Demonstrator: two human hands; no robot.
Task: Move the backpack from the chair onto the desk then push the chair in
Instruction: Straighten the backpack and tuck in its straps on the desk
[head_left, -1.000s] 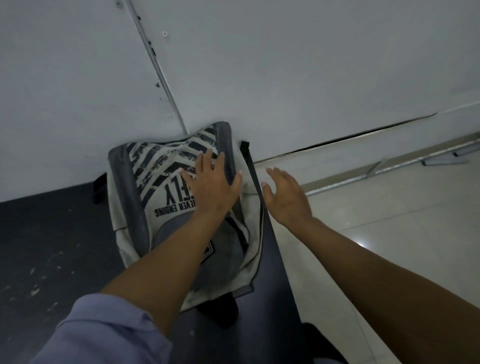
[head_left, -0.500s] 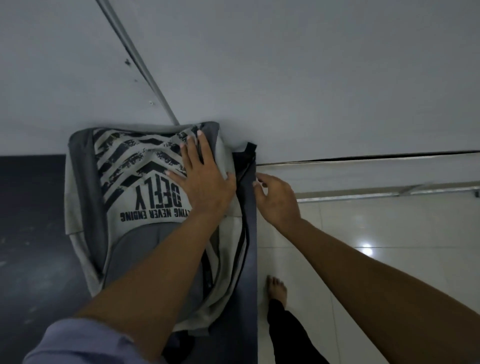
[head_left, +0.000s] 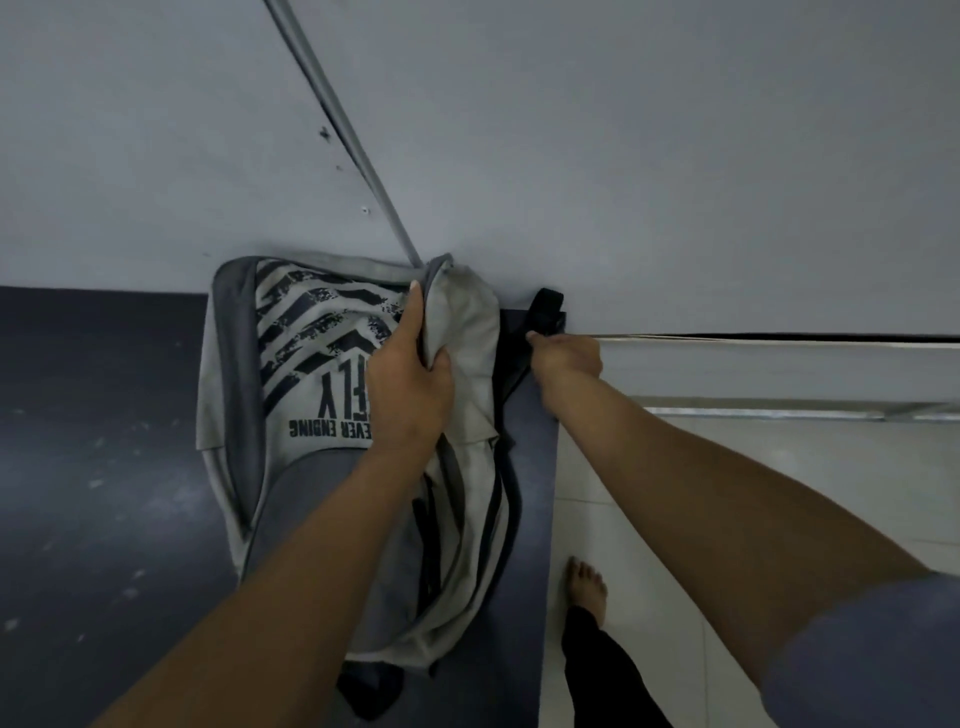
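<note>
A grey and white backpack (head_left: 291, 374) with black chevron stripes and printed letters lies flat on the dark desk (head_left: 93, 467), its top against the wall. My left hand (head_left: 410, 384) is bunched on the fabric of its right side, near the top. My right hand (head_left: 566, 356) is closed on a black strap (head_left: 545, 312) that sticks out at the desk's far right corner. The chair is out of view.
A pale wall (head_left: 623, 156) with a slanted metal strip (head_left: 343, 130) rises right behind the desk. To the right of the desk's edge is a light tiled floor (head_left: 727, 467). My bare foot (head_left: 587, 587) and dark trouser leg stand beside the desk.
My left hand went from lying flat on the backpack to gripping a fold of its fabric. My right hand moved to the black strap and closed on it. The view tilted further down.
</note>
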